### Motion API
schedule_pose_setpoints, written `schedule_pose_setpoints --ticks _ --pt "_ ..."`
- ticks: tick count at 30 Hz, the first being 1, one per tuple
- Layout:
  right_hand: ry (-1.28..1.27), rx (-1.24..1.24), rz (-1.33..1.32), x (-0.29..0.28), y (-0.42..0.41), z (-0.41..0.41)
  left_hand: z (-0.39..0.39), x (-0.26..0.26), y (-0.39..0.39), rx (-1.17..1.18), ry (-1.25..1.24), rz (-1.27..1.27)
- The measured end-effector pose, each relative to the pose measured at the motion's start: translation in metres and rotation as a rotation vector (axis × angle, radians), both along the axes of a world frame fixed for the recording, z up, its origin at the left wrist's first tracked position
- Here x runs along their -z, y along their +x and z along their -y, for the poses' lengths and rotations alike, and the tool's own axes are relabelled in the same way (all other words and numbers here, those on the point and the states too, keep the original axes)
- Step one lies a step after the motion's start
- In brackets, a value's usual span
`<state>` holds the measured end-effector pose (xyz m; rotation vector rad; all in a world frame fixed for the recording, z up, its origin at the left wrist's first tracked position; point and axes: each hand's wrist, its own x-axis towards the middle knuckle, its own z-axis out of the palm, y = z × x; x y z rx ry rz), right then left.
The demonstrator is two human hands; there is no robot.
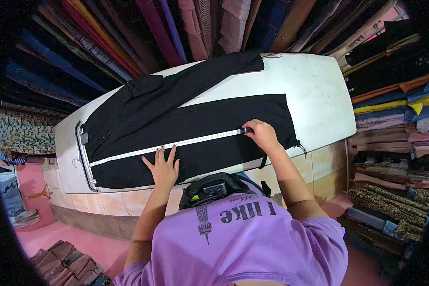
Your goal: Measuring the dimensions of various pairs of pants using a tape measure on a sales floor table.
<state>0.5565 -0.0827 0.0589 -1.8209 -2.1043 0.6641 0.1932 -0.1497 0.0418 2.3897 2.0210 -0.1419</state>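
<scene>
A pair of black trousers point(214, 111) lies spread on a white table point(318, 93), its legs splayed apart and its waist towards the left. The waist is clipped to a black hanger point(81, 157) with a hook. Along the nearer leg runs a white measuring tape point(200, 138), from the waist end towards the hem. My right hand point(262, 134) grips the tape's dark end part near the hem. My left hand point(164, 168) rests with fingers spread, fingertips on the tape and the black cloth. A drawstring point(301, 146) hangs at the hem's near corner.
Hanging garments point(157, 32) crowd the far edge of the table. Stacks of folded clothes point(382, 146) fill shelves at the right. Patterned cloth point(28, 128) hangs at the left. Folded brown garments point(66, 264) lie low at the near left. A black waist bag point(214, 189) sits against my body.
</scene>
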Motion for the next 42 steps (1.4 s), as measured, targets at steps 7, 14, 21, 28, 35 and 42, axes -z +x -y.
schedule_pose_setpoints --ticks 7,14,21,28,35,42 --pt "-0.019 0.024 0.015 0.000 0.008 -0.001 0.001 -0.006 0.004 -0.049 -0.076 0.013" --pt "0.000 0.013 0.019 -0.001 0.012 0.001 0.001 -0.004 0.006 -0.054 -0.058 0.025" --pt "0.057 0.021 0.033 0.006 0.024 0.004 0.006 0.004 0.008 -0.057 0.005 0.054" --pt "0.029 0.023 -0.004 0.003 0.029 0.006 0.008 0.009 0.003 -0.094 0.007 0.045" --pt "0.017 0.054 -0.049 0.004 0.043 0.004 0.004 0.008 0.006 -0.098 -0.015 0.011" --pt "0.013 0.069 -0.034 0.001 0.052 0.007 0.006 0.007 0.008 -0.079 0.014 0.046"
